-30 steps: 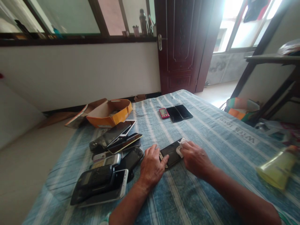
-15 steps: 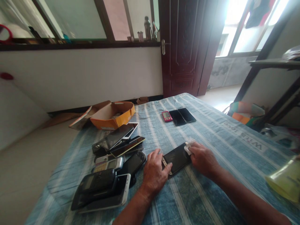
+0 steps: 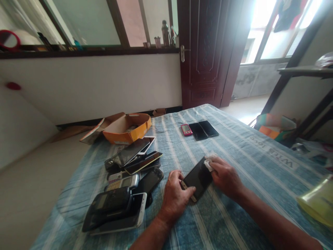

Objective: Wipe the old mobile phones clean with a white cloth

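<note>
A smartphone [image 3: 199,178] with a dark screen and a gold edge lies tilted between my hands, over the striped cloth. My left hand [image 3: 177,191] grips its near left end, thumb on the front. My right hand [image 3: 226,173] pinches a crumpled white wipe [image 3: 208,164] against the phone's far right end. Left of my left hand sits a loose pile of old phones, with a black phone [image 3: 151,182] nearest and a black flip-style handset [image 3: 111,205] on top of a large white-edged device [image 3: 142,211].
An orange cardboard box [image 3: 130,130] stands open at the table's far left. Farther back lie a pink phone [image 3: 186,130] and two dark phones [image 3: 204,130] side by side. A yellow translucent container [image 3: 318,201] is at the right edge. A blue striped cloth [image 3: 241,152] covers the table.
The gold-edged phone has turned, its near end now lower and more steeply angled. My left hand has shifted slightly right with it; the wipe stays at the far end. The view has shifted slightly.
</note>
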Tool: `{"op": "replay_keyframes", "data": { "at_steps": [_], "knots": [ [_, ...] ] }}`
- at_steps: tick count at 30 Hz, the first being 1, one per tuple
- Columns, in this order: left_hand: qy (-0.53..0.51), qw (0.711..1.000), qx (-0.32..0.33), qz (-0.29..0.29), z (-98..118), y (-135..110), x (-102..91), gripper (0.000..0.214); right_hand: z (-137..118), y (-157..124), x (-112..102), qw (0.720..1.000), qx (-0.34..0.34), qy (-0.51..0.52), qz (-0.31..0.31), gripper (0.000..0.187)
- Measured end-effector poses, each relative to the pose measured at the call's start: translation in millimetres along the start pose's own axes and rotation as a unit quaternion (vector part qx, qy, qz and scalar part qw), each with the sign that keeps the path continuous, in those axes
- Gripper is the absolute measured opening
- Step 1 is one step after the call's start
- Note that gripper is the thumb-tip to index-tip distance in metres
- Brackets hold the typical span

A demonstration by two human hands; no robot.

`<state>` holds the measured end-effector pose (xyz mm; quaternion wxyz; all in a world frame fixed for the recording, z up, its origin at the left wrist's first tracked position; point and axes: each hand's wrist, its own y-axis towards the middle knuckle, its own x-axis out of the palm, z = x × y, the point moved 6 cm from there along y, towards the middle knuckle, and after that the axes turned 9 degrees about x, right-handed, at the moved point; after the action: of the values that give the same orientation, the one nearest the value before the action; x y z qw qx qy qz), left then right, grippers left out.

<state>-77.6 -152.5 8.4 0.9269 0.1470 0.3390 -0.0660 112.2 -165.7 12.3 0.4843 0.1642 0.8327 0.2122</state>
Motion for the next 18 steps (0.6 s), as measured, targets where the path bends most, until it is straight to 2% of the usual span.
{"op": "replay_keyframes", "data": {
  "at_steps": [3,8,10,13,15,18],
  "knots": [
    [-0.007,0.999,0.034,0.007,1.9,-0.7,0.1,0.031,-8.6,0.9,-9.3,0.996,-0.053,0.029,0.062,0.025],
    [0.021,0.975,0.209,0.069,16.9,-4.1,-6.6,0.024,-37.8,-6.9,-28.6,0.974,-0.172,0.091,0.120,0.031],
    [0.044,0.958,0.271,0.083,23.3,-8.0,-7.7,0.018,-52.0,-13.0,-32.7,0.966,-0.208,0.100,0.117,0.033],
    [0.075,0.938,0.324,0.093,29.4,-12.8,-7.7,0.016,-70.9,-19.6,-32.2,0.963,-0.238,0.105,0.075,0.030],
    [0.089,0.932,0.339,0.095,30.6,-14.0,-7.4,0.018,-78.2,-20.1,-30.8,0.963,-0.242,0.106,0.050,0.026],
    [0.107,0.928,0.342,0.099,29.1,-13.4,-7.3,0.017,-77.1,-15.5,-31.6,0.967,-0.233,0.089,0.052,0.023]
  ]
}}
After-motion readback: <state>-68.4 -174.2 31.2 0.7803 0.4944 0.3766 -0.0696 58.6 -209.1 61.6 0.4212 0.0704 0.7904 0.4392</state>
